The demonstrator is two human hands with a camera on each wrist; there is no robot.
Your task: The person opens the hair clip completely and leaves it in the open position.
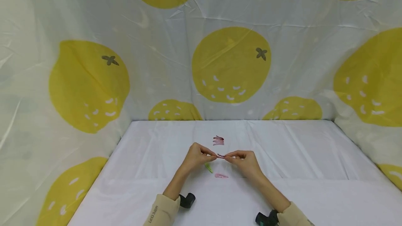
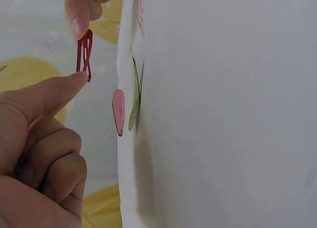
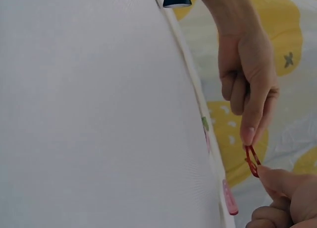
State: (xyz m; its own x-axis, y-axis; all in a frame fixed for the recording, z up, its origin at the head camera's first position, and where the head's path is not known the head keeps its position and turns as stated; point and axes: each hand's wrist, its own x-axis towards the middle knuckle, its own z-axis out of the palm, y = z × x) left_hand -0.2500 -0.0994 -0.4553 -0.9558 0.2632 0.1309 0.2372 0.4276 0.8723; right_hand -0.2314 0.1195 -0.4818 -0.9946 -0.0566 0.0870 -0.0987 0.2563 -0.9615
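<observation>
A dark red snap hair clip (image 1: 221,156) is stretched between both hands above the white table. My left hand (image 1: 195,157) pinches one end between thumb and finger, and my right hand (image 1: 247,163) pinches the other. In the left wrist view, the strips of the red clip (image 2: 84,54) stand apart from each other. A green hair clip (image 1: 208,167) lies below the left fingertips, its strips spread apart in the left wrist view. Closer to me, a pink hair clip (image 1: 221,175) lies flat on the cloth.
Beyond the hands, a small stack of red and pink hair clips (image 1: 218,140) lies in a row. White cloth covers the table (image 1: 301,198). A lemon-print curtain (image 1: 169,62) hangs behind it and along both sides. Black wrist cameras (image 1: 187,201) sit by the sleeves.
</observation>
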